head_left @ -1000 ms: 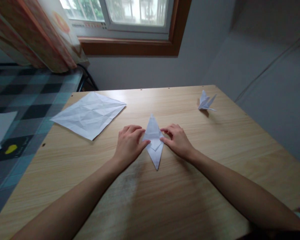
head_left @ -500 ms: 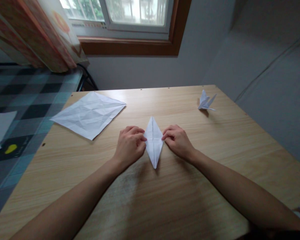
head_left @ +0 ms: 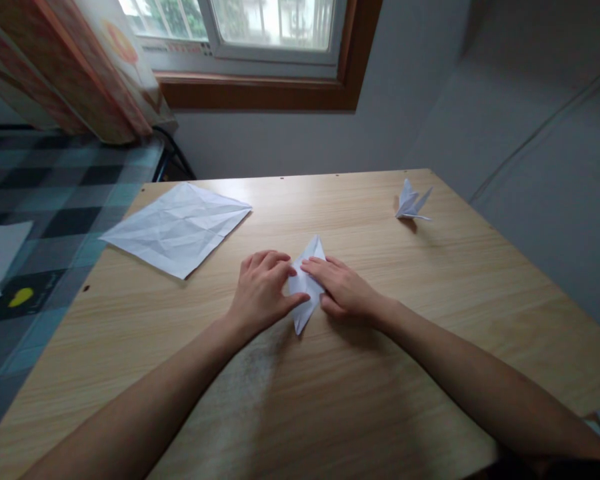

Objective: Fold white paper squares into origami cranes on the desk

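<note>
Where left hand [head_left: 260,287] touches: white diamond-shaped folded paper [head_left: 304,285] under thumb; its grip I cannot tell.
Right hand [head_left: 347,293]: unclenched fingers lie upon it.

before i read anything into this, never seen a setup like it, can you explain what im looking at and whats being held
There is no machine here: you see a person's two bare hands at work. The view comes from a camera worn on the head, looking forward and down, so the arms reach in from below.

Between the left hand and the right hand is a small folded white paper, pointed at both ends. Both hands touch it: the left from its left side, the right partly over its upper face. It seems to lie on the wooden table rather than being lifted.

Farther back on the left lies a creased white sheet, and on the far right stands a folded paper figure, rather bird-like.
</note>
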A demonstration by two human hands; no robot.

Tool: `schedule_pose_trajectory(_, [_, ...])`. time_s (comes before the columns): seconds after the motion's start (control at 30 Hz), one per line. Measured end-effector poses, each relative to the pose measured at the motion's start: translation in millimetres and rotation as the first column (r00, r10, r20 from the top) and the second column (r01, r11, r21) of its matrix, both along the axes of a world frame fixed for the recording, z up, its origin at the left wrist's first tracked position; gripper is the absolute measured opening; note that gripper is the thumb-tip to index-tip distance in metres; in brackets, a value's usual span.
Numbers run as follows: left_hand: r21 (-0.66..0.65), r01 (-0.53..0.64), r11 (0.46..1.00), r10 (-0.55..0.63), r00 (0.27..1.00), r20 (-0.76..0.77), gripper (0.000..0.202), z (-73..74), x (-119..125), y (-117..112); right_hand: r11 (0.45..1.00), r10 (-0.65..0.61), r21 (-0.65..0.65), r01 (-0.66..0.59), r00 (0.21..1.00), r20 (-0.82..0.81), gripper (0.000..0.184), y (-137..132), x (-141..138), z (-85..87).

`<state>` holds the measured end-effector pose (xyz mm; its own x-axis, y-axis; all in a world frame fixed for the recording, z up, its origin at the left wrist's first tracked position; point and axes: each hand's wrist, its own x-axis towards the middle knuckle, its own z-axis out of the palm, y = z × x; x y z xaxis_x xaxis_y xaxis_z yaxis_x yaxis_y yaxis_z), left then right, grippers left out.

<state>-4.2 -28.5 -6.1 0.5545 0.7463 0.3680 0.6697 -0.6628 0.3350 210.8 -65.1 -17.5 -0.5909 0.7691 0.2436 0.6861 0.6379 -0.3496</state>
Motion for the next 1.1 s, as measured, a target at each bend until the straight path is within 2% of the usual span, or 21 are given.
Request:
schedule_pose_trajectory(0.1, [0.003,-0.065,0.998,0.065,0.998,0.013,0.031,-1.3,0,2,0.993,-0.119,0.029,0.118,0.991,0.053,0.048,-2,-2,4.0])
schedule_pose_trajectory(0.23, [0.072,-0.158,0.985,0.156,0.987,0.028,0.024,-0.5,-1,0,0.963,-0.255,0.117,0.243,0.962,0.096,0.036,-4,-3,11.6])
schedule_pose_trajectory(0.33, [0.157,-0.178,0.971,0.176,0.984,0.027,0.016,-0.1,-2,-2,0.962,-0.257,0.128,0.242,0.959,0.116,0.031,-3,-1,12.1])
schedule_pose_trajectory(0.43, [0.214,-0.108,0.971,0.115,0.993,-0.019,0.011,-0.5,-2,-3,0.973,-0.203,0.124,0.194,0.977,0.065,0.024,-1,-2,6.1])
schedule_pose_trajectory(0.57, [0.188,0.117,0.975,-0.09,0.985,-0.146,0.02,0.2,0,-3,0.992,-0.11,0.072,0.103,0.989,0.101,0.046,1,-5,-2.4])
schedule_pose_trajectory(0.63, [0.165,0.172,0.971,-0.137,0.97,-0.201,0.02,2.1,1,-4,0.995,-0.096,0.032,0.092,0.981,0.17,0.053,2,-6,-3.0])
schedule_pose_trajectory(0.87, [0.188,0.148,0.971,-0.091,0.956,-0.28,0.022,8.5,4,-12,0.989,-0.125,-0.034,0.141,0.947,0.295,0.077,0,0,1.4])
schedule_pose_trajectory(0.97, [0.173,0.144,0.974,-0.091,0.955,-0.283,0.023,8.3,3,-13,0.987,-0.14,-0.038,0.159,0.944,0.3,0.086,-1,9,-0.4])
schedule_pose_trajectory(1.1, [0.185,0.162,0.969,-0.108,0.956,-0.274,0.024,5.8,3,-12,0.987,-0.15,-0.006,0.158,0.952,0.265,0.088,-1,17,-2.4])
